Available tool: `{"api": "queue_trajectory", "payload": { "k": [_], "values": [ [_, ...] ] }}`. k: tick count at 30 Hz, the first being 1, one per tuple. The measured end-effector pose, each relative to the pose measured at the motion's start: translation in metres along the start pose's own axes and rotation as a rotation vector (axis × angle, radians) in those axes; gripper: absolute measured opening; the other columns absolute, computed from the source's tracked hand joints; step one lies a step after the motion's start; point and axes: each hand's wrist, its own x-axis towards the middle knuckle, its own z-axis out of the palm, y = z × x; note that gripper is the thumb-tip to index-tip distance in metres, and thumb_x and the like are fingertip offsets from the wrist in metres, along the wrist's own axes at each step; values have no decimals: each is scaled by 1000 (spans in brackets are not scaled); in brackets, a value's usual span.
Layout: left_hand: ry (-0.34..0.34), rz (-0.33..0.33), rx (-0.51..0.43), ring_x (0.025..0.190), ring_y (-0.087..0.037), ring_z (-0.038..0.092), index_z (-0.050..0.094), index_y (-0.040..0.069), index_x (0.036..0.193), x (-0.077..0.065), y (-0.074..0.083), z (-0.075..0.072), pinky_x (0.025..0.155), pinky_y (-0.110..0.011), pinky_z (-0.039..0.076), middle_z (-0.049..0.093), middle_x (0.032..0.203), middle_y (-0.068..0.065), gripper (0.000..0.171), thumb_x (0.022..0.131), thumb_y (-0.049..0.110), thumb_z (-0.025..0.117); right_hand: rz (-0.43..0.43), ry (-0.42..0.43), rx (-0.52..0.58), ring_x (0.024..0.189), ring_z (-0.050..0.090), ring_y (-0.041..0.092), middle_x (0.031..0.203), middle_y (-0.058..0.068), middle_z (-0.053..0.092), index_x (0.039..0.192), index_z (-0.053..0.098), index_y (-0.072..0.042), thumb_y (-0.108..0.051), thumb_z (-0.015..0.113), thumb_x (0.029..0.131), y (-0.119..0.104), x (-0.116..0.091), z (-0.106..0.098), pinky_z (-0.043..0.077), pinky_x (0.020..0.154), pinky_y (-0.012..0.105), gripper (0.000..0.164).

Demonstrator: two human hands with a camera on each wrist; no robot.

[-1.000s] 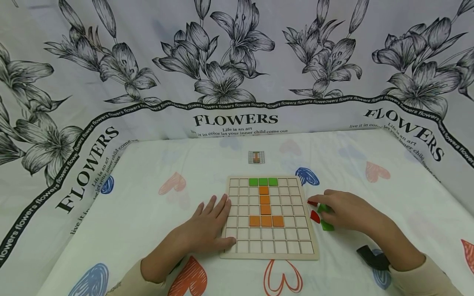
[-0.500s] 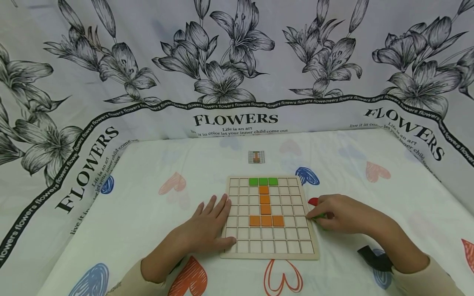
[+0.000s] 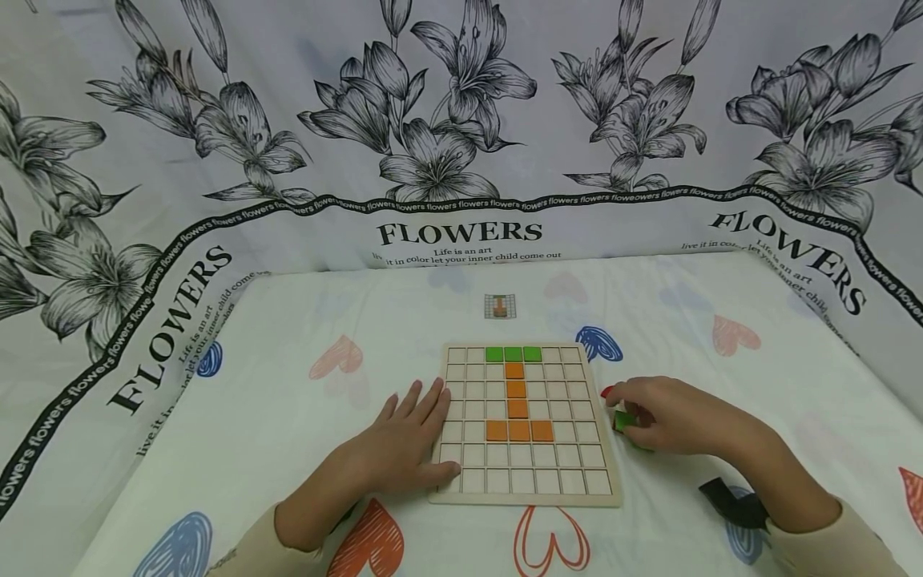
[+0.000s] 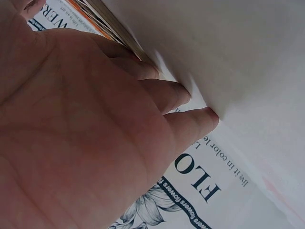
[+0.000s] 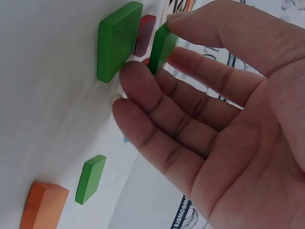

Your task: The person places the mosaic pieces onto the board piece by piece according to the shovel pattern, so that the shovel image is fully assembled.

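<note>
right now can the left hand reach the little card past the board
Probably yes: the left hand rests at the left edge of the board, and only that flat board's corner lies towards the card, nothing tall.

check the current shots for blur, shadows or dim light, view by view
Head view: soft, mostly even light, the grid on the board clear, the card too small to read; left wrist view: the left hand dim, soft shadows on the cloth beside it; right wrist view: the right hand looms large, edges fairly clear on the pinched green block.
</note>
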Motion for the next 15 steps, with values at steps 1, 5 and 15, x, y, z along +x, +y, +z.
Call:
{"api": "queue_trajectory", "payload": {
  "k": [1, 5, 15],
  "values": [
    [0, 1, 1, 151, -38, 6, 20, 4, 160, 0, 0, 0, 115, -61, 14, 10, 167, -11, 97, 92, 62, 59, 3, 5, 8, 71, 52, 7, 82, -11, 56, 110, 70, -7, -7, 75, 85, -1, 0, 0, 46, 62, 25, 26],
    [0, 4, 3, 151, -38, 5, 19, 4, 160, 0, 0, -1, 115, -61, 13, 10, 167, -11, 97, 92, 61, 59, -9, 40, 16, 74, 54, 8, 85, -10, 58, 104, 69, -8, -6, 74, 85, -3, 0, 1, 49, 64, 26, 20],
    [0, 6, -10, 151, -39, 5, 18, 4, 160, 0, 0, -1, 115, -62, 12, 9, 167, -12, 97, 92, 60, 59, -112, 89, -24, 72, 53, 6, 83, -13, 53, 97, 73, -17, -7, 74, 87, -14, 6, 7, 45, 62, 22, 14]
  ]
}}
